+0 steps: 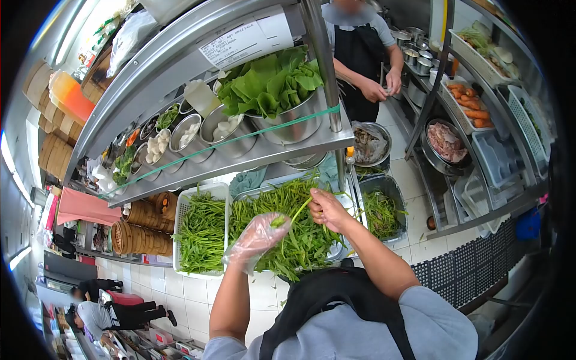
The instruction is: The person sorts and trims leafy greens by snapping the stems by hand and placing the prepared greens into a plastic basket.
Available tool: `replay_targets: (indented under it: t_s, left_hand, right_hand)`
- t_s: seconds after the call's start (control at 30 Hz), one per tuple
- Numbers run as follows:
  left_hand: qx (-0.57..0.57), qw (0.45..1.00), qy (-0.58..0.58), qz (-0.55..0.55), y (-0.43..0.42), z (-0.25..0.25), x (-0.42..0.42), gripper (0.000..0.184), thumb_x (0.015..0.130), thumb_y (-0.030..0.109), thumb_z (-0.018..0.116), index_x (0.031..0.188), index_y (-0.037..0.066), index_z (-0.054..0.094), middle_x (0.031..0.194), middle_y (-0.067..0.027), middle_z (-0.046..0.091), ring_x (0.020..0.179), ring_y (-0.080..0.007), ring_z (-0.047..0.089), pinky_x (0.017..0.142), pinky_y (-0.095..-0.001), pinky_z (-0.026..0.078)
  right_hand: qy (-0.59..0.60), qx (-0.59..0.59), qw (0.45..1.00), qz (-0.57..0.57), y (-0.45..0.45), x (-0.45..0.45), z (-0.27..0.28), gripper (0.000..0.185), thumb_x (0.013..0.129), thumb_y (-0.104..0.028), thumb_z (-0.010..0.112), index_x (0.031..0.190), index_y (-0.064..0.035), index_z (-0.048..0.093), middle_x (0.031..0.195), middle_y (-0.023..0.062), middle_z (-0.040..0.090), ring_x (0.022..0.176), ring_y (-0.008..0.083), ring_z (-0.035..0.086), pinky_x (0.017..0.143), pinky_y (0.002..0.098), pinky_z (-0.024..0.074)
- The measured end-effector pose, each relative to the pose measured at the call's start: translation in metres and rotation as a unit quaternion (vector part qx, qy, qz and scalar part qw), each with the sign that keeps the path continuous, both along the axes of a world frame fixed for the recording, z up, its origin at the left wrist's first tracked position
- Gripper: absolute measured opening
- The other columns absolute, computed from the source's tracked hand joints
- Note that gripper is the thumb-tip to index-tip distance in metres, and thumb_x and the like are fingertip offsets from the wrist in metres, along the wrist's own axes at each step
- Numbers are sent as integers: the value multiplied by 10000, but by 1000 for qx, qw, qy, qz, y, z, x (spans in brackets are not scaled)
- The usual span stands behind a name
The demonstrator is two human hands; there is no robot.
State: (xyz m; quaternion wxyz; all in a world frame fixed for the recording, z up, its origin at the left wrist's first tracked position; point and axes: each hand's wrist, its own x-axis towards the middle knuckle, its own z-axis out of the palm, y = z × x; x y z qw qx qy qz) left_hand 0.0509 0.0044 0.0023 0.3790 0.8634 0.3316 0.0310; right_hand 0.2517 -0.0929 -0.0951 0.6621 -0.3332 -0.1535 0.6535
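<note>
A long green vegetable stem [301, 208], which looks like water spinach, stretches between my two hands. My left hand [257, 238] wears a clear plastic glove and is closed on the stem's lower end. The bare fingers of my right hand [327, 210] pinch the upper end. Beneath both hands, a large heap of leafy stalks [303, 246] covers a metal tray [351, 257]. Left of it, a white perforated basket [227, 207] holds cut stalks [201, 231]. More greens [381, 210] lie in a grey bin [396, 241] at the right.
A metal shelf [252, 157] above the heap carries pots of vegetables and a pot of leaves [273, 84]. A co-worker [360, 60] stands beyond, near a bowl of shrimp-like food [369, 144]. Bamboo steamers [141, 237] stand left; a rack [441, 120] stands right.
</note>
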Motion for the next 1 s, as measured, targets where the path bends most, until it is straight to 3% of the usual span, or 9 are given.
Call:
replay_targets:
  t_s: [0.07, 0.23, 0.3, 0.47, 0.6, 0.7, 0.77, 0.87, 1.0]
  left_hand:
    - [-65, 997, -23, 18, -7, 15, 15, 295, 922, 310, 694, 943, 16, 687, 690, 13, 545, 670, -89, 473, 607, -302, 430]
    - [-79, 990, -116, 8, -2, -14, 21, 215, 898, 219, 711, 845, 19, 653, 680, 16, 539, 643, -88, 438, 572, -293, 395]
    - [-114, 985, -101, 80, 6, -30, 21, 170, 881, 179, 697, 807, 33, 652, 682, 15, 544, 639, -81, 428, 551, -298, 377]
    - [-238, 899, -227, 290, 25, -26, 22, 61, 781, 108, 638, 727, 135, 627, 619, 16, 533, 501, -78, 444, 451, -245, 320]
    - [-241, 844, -346, 331, 65, -30, -15, 115, 861, 207, 665, 844, 101, 625, 705, -13, 557, 533, -95, 499, 499, -289, 431]
    - [-168, 915, -223, 290, 77, -44, -37, 302, 901, 335, 687, 986, 45, 681, 856, -72, 675, 700, -173, 647, 697, -351, 561]
    - [30, 976, -81, 201, 49, -43, -17, 497, 924, 424, 665, 1221, 25, 652, 1070, -187, 726, 950, -298, 703, 881, -405, 548]
    - [40, 978, 157, 129, 51, -90, -10, 635, 912, 471, 669, 1330, -2, 608, 1243, -258, 671, 1157, -388, 652, 1016, -437, 497]
    - [115, 977, 137, 120, 38, -119, -21, 581, 883, 428, 669, 1238, -32, 662, 1201, -288, 668, 1141, -406, 645, 1008, -442, 499]
  right_hand:
    - [-28, 6, 999, 13, 2, -8, 2, 328, 1083, -384, 472, 836, -197, 366, 656, -73, 289, 522, 56, 251, 442, 229, 205]
    - [-232, 34, 972, 23, 1, -26, 6, 355, 1085, -389, 468, 843, -130, 461, 652, -47, 360, 562, 68, 331, 474, 274, 286]
    - [-471, 126, 869, -81, -2, -29, 9, 407, 1082, -371, 473, 810, -68, 461, 640, 3, 397, 570, 109, 376, 499, 334, 317]
    - [-485, 104, 842, -211, -14, -27, 15, 402, 1087, -337, 456, 816, -42, 487, 606, 22, 403, 551, 130, 375, 512, 360, 315]
    - [-550, -12, 771, -322, -39, 46, -2, 341, 1058, -260, 483, 803, -34, 506, 605, 64, 432, 545, 122, 406, 508, 350, 333]
    - [-666, -159, 671, -285, -54, 104, -36, 295, 1007, -281, 552, 870, -19, 545, 762, 189, 588, 715, 345, 602, 664, 478, 447]
    - [-752, -154, 598, -230, -62, 122, -84, 273, 959, -291, 618, 1017, -25, 614, 1021, 231, 624, 987, 407, 628, 844, 481, 488]
    - [-832, -268, 470, -124, -69, 97, -100, 333, 930, -234, 651, 1207, -52, 621, 1246, 212, 577, 1209, 377, 535, 1008, 478, 433]
    - [-749, -76, 624, -208, -41, 68, -87, 350, 912, -243, 679, 1199, -45, 650, 1217, 214, 617, 1110, 374, 615, 954, 430, 486]
